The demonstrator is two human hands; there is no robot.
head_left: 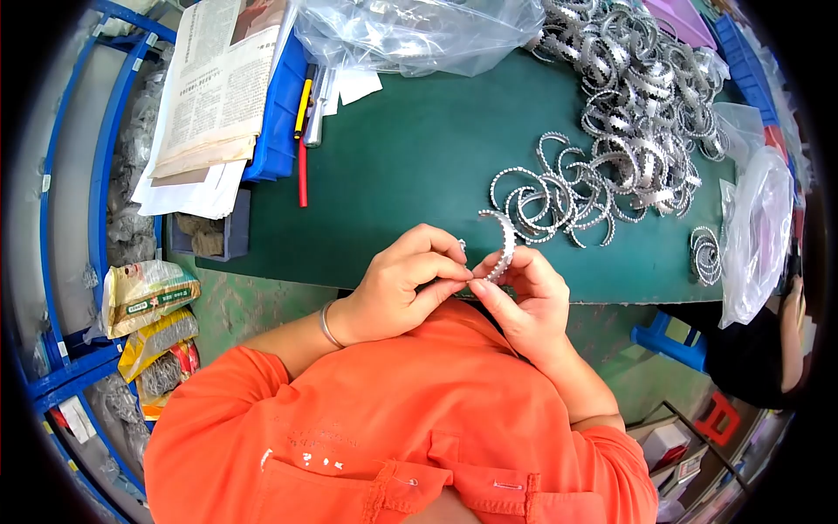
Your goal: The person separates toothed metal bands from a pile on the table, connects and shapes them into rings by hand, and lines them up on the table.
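Metal band [504, 247] in fingers [527, 271], near table edge [646, 299]

Bright, even light; edges bowed.

"What's the floor [240, 310] like?"

"Green and worn in patches. It shows on both sides below the table [393, 157]."

"And that table?"

"Dark green, broad and smooth, filling the middle, with a straight near edge."

"What's on the left?"

"A tall blue rack [101, 166], its posts leaning in the curved view, with pale grey surfaces between them; wall or panel, I can't tell."

"Any seat?"

"A blue stool [666, 345], low, just beyond the table's near edge, on the right."

"The light?"

"Bright over table and floor."
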